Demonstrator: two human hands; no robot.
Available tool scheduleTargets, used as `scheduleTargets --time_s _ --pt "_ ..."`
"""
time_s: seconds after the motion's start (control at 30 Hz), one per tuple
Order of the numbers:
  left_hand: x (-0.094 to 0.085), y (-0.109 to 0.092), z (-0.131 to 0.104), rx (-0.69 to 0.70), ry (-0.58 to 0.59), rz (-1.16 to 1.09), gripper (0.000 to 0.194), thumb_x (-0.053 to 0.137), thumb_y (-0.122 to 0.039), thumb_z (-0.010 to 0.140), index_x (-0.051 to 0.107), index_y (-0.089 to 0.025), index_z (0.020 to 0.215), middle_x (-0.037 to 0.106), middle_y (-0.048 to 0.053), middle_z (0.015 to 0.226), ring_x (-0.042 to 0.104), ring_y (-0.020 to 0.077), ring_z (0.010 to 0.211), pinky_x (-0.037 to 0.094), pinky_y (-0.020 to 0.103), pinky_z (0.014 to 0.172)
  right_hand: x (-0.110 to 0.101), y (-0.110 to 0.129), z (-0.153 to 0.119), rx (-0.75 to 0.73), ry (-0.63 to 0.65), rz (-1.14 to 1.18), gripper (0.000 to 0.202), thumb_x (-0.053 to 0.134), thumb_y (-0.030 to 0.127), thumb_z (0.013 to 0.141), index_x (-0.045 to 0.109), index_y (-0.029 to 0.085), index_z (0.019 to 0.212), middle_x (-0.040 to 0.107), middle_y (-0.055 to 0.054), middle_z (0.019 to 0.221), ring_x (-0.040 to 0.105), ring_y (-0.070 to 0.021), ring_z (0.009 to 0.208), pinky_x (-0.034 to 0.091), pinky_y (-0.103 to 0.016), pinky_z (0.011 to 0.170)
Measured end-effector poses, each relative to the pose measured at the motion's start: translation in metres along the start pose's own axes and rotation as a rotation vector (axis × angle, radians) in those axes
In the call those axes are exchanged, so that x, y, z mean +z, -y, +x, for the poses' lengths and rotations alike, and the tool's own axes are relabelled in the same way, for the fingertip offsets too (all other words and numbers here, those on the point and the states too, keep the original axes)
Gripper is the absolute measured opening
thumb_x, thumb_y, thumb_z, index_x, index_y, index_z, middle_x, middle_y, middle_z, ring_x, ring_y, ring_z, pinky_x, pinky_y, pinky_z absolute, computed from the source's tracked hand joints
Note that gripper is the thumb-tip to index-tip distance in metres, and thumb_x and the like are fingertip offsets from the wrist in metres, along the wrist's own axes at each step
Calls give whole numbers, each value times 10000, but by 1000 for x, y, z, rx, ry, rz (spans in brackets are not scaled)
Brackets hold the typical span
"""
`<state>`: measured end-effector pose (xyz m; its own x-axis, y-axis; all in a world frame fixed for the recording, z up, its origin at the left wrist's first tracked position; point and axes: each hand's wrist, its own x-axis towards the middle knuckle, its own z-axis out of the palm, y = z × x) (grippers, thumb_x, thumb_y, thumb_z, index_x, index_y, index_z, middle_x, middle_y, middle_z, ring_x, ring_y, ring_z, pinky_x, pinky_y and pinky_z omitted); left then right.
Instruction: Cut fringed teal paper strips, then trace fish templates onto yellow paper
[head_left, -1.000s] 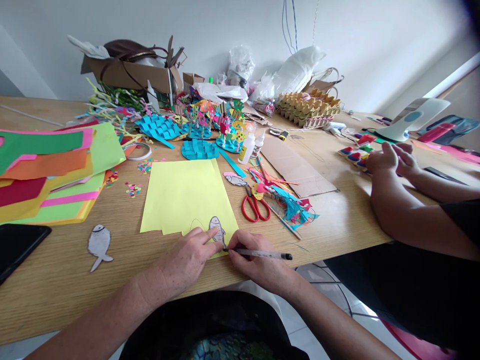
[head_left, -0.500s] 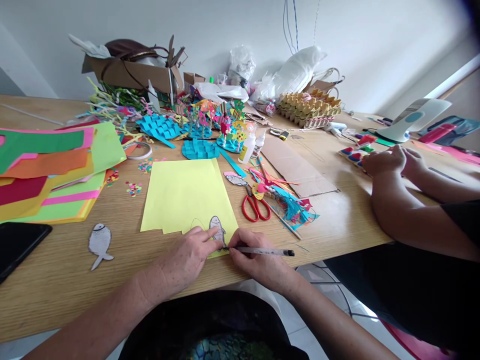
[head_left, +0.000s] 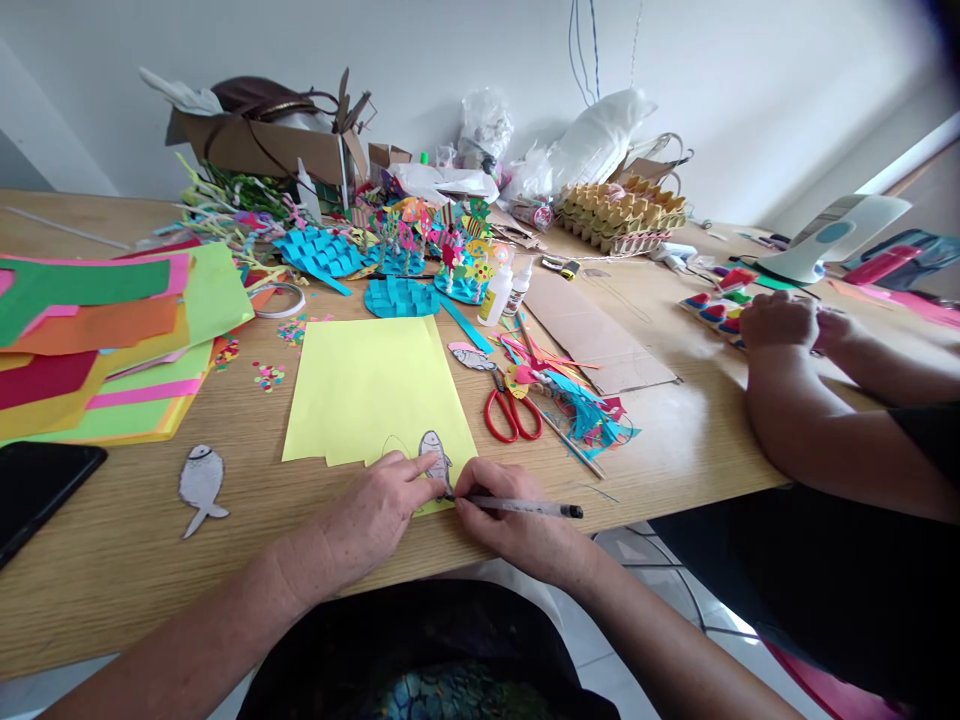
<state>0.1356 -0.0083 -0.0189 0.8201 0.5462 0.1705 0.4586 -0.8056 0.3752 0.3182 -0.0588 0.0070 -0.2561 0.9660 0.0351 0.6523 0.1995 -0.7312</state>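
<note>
A yellow sheet of paper [head_left: 367,390] lies on the table in front of me, with a small grey fish cutout [head_left: 430,447] on its lower edge. My left hand [head_left: 381,505] presses the cutout down with stretched, spread fingertips. In my right hand [head_left: 510,515] is a pen [head_left: 544,508], its tip at the cutout's tail. A drawn fish outline [head_left: 393,447] shows left of the cutout, partly covered by my left hand. Red-handled scissors [head_left: 513,414] and another fish cutout [head_left: 471,356] lie beyond my right hand. One more fish cutout [head_left: 201,485] rests at the left.
Coloured sheets [head_left: 112,350] and a black phone [head_left: 45,490] lie at the left. Glue bottles [head_left: 495,295], cardboard [head_left: 596,335], paper scraps [head_left: 581,405] and blue woven pieces [head_left: 401,297] are beyond the sheet. Another person's hands [head_left: 784,322] are at the right, near egg cartons [head_left: 619,215].
My pen has tilted slightly, its back end shifting a little left and downward. The other person's hands have moved slightly. My left hand stays on the fish cutout.
</note>
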Motion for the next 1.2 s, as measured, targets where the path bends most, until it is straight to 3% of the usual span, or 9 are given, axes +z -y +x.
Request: scheduleTargets --time_s 1.2 --pt "-4 -4 3 -38 32 -41 372 386 -21 825 630 -195 1046 570 82 1218 552 191 960 461 334 869 1 2 3 -36 55 13 89 496 89 737 508 162 688 519 32 598 448 -72 514 341 -173 498"
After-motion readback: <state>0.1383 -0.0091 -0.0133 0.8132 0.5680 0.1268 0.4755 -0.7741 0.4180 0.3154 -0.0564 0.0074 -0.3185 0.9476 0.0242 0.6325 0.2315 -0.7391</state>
